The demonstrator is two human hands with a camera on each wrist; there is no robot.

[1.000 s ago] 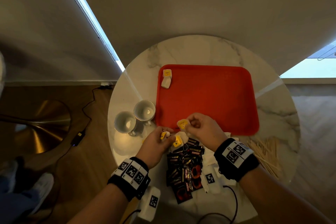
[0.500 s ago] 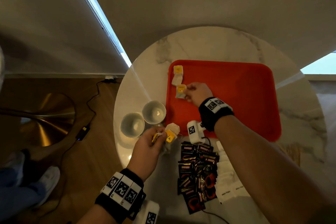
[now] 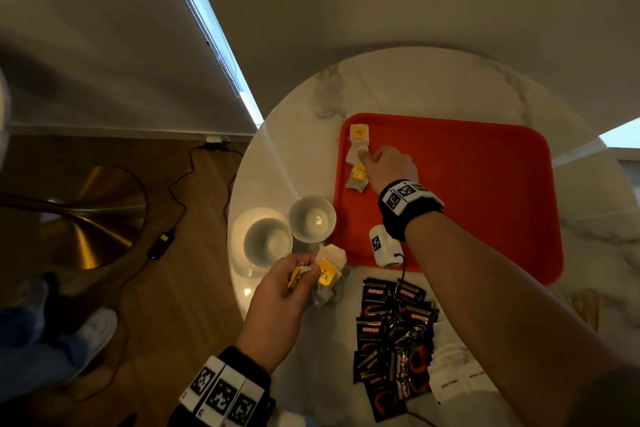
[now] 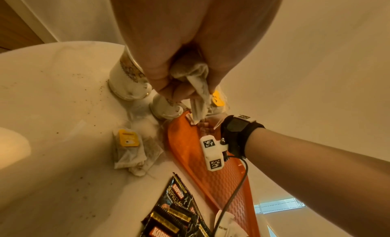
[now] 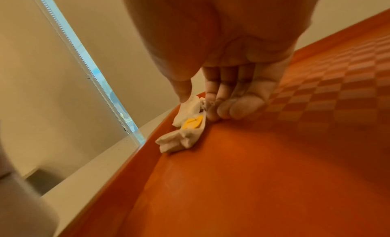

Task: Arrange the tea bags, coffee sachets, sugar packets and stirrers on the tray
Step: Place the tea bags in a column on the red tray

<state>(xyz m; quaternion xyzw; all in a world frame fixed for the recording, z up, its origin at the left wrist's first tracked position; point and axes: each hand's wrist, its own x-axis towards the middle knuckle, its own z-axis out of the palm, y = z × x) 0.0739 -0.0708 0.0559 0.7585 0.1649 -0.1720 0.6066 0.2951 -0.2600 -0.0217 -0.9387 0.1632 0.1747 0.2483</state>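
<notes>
The red tray [image 3: 467, 204] lies on the round marble table [image 3: 415, 87]. Two tea bags with yellow tags lie one behind the other by its left rim, the far one [image 3: 358, 137] and the near one [image 3: 356, 180]. My right hand [image 3: 363, 158] reaches over the tray. In the right wrist view its thumb and fingertips [image 5: 219, 110] touch the bags while the near tea bag [image 5: 185, 132] lies flat. My left hand [image 3: 304, 274] hovers at the table's left front and grips a bunch of tea bags [image 3: 327, 276], which hang from its fingers [image 4: 196, 83].
Two white cups [image 3: 311, 218] [image 3: 268, 243] stand left of the tray. More tea bags [image 4: 131, 150] lie on the table below my left hand. Black coffee sachets [image 3: 391, 340] are piled at the front, white sugar packets [image 3: 460, 378] beside them, wooden stirrers [image 3: 585, 308] at the right.
My right hand carried a tea bag from the front pile to the tray's left side and laid it behind the first one. The left hand kept its bunch of bags.
</notes>
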